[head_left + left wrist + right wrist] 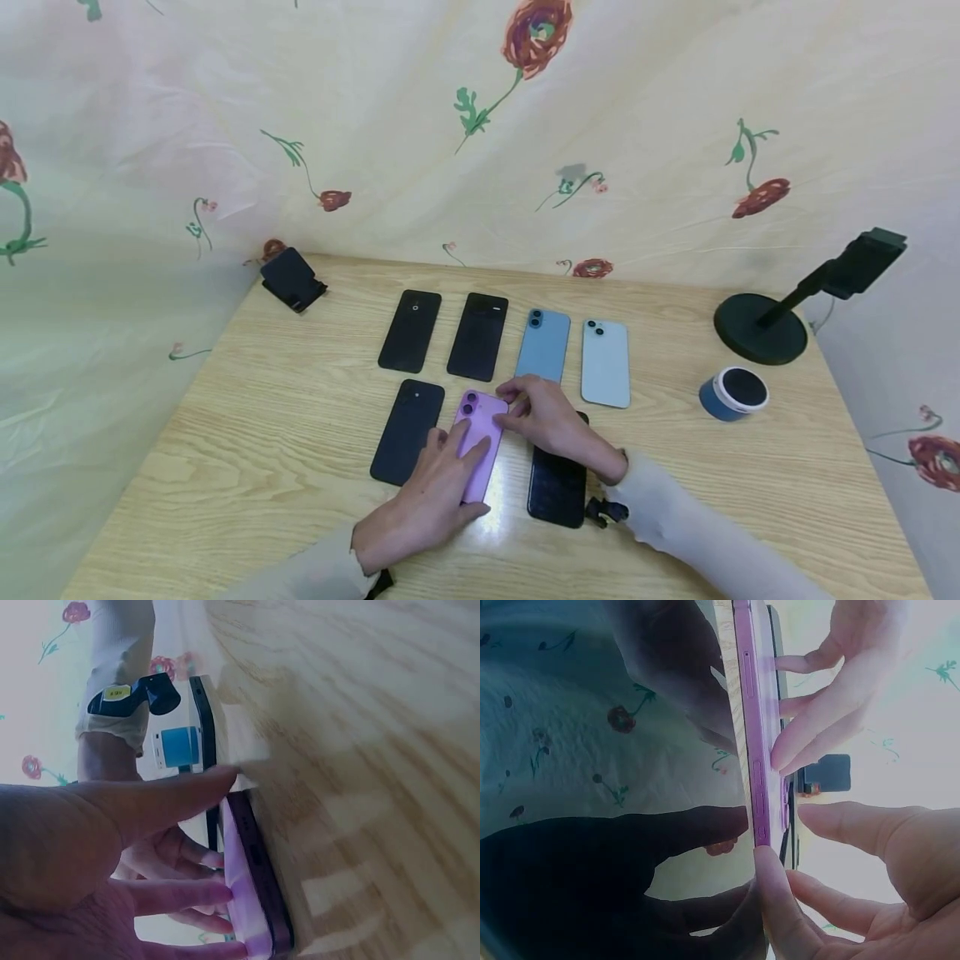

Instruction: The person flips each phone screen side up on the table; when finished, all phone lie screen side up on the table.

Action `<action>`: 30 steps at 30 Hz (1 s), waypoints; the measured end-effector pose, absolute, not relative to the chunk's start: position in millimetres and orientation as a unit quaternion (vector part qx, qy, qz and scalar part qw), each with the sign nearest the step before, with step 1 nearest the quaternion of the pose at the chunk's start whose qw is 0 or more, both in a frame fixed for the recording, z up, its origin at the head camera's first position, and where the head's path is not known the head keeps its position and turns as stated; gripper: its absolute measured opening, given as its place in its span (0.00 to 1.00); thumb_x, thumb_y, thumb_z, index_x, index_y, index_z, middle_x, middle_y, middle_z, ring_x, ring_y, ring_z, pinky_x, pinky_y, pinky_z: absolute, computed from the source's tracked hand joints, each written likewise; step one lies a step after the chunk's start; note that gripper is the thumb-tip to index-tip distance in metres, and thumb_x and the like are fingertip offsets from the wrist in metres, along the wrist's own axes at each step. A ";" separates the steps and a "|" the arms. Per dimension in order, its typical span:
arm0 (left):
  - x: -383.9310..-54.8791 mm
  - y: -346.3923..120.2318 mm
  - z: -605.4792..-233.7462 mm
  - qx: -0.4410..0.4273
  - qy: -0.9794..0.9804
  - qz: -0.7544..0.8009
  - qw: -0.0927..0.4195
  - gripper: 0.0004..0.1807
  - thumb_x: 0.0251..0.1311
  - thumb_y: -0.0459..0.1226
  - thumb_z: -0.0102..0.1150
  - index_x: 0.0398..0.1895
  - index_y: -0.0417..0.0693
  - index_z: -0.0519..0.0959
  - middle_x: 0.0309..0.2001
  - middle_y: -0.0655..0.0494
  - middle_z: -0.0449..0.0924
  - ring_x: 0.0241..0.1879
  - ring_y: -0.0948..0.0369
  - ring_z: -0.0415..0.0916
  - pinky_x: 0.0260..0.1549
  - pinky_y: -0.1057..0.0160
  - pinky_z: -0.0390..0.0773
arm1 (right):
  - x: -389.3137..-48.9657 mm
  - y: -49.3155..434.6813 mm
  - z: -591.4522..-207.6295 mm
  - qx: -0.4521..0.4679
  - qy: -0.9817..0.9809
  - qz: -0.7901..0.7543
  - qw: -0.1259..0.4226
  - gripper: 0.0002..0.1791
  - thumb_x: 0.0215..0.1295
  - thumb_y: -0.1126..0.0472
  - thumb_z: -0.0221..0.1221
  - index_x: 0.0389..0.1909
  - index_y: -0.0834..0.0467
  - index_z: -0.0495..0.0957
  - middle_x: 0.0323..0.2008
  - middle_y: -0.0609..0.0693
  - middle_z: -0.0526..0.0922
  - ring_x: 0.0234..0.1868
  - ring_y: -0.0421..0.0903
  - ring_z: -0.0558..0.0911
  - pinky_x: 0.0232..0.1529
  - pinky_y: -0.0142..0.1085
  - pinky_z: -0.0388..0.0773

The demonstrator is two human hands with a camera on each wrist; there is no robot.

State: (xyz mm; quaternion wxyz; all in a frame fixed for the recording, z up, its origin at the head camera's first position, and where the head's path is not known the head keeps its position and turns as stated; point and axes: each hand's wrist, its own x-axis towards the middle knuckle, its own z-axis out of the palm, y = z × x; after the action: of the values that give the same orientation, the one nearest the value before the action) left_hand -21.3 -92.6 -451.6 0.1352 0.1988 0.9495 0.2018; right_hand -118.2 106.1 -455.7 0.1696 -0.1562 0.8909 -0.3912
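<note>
Purple phone is seen in the head view lying flat on the bench, camera side up, beneath the fingers of the left hand. Those fingers are spread apart and laid on its back, with the thumb near the lower end. The far right corner is met by the bent fingers of the right hand. A dark phone is placed just left of the left fingers, a blue phone just beyond the right fingers, and a black phone under the right wrist.

In the left wrist view, the lower end with its port is shown low against the bench, just below the left thumb; the left fingertips are rested on the back, and nothing is clamped between them and the thumb.

In the right wrist view, the long edge with its buttons is exposed, and a right fingertip is set against the corner. The right thumb is held apart from that fingertip, over the back; whether the corner is truly pinched cannot be told.

A stiff, slim slab of modest weight is to be expected, smooth enough to be slid and easily let slip, with glass that could be cracked by a drop. It is best taken by both long edges, around mid-length, with the lenses beside the right thumb left untouched.
</note>
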 end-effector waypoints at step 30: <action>-17.4 -90.0 -448.2 0.221 0.948 0.177 0.146 0.42 0.62 0.48 0.73 0.77 0.44 0.69 0.78 0.31 0.58 0.64 0.40 0.64 0.57 0.44 0.79 | -110.2 98.1 -455.6 -0.132 0.919 -0.341 0.150 0.22 0.60 0.61 0.74 0.55 0.58 0.85 0.42 0.50 0.79 0.36 0.41 0.75 0.37 0.31 0.71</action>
State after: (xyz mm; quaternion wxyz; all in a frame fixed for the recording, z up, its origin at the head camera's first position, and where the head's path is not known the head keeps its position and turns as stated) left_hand -17.4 -90.0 -448.2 0.1456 0.2211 0.9479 0.1771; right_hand -110.2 98.1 -455.6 0.1496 -0.1324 0.9185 -0.3412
